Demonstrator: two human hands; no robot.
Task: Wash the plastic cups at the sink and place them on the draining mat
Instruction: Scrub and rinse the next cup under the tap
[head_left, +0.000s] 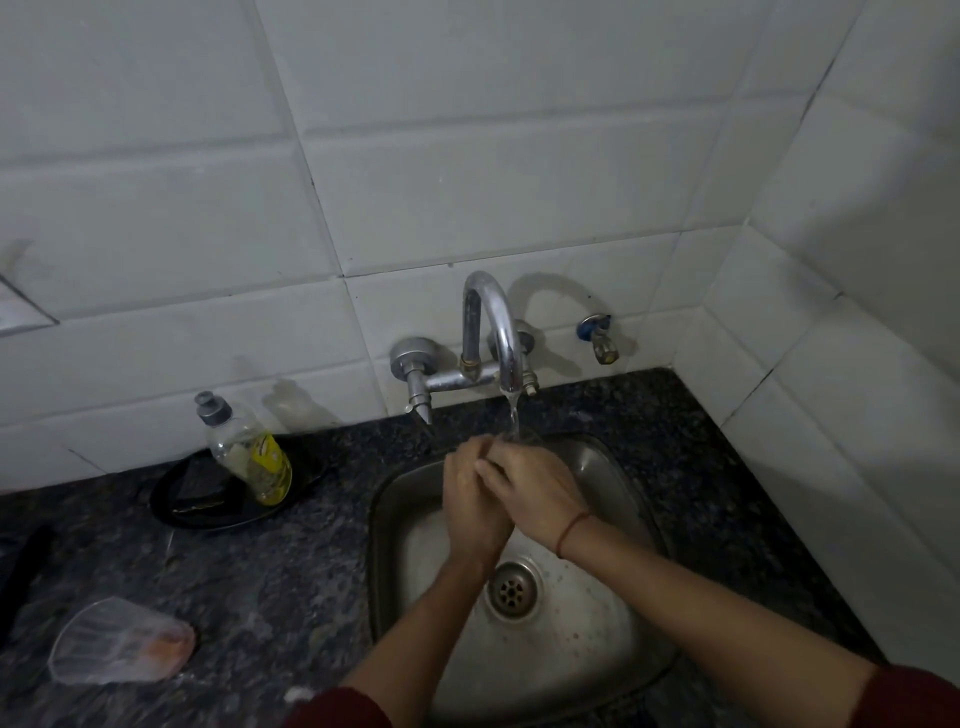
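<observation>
Dark counter (311, 571), steel sink (602, 467) at centre frame. Under the tap (498, 332), the left hand (475, 501) and right hand (532, 488) curl together round a barely visible clear cup (524, 440). A second cup (122, 642) lies lower left. Likely light, thin and slippery when wet, so grip the wall gently.

Sink (597, 467) in desk (285, 571), tap (493, 322) behind. L hand (475, 499) & R hand (535, 488) hold cup (527, 440) under tap, over sink. Left: bottle (249, 457) on tray (176, 499); 2nd cup (119, 649) front-left on desk.
</observation>
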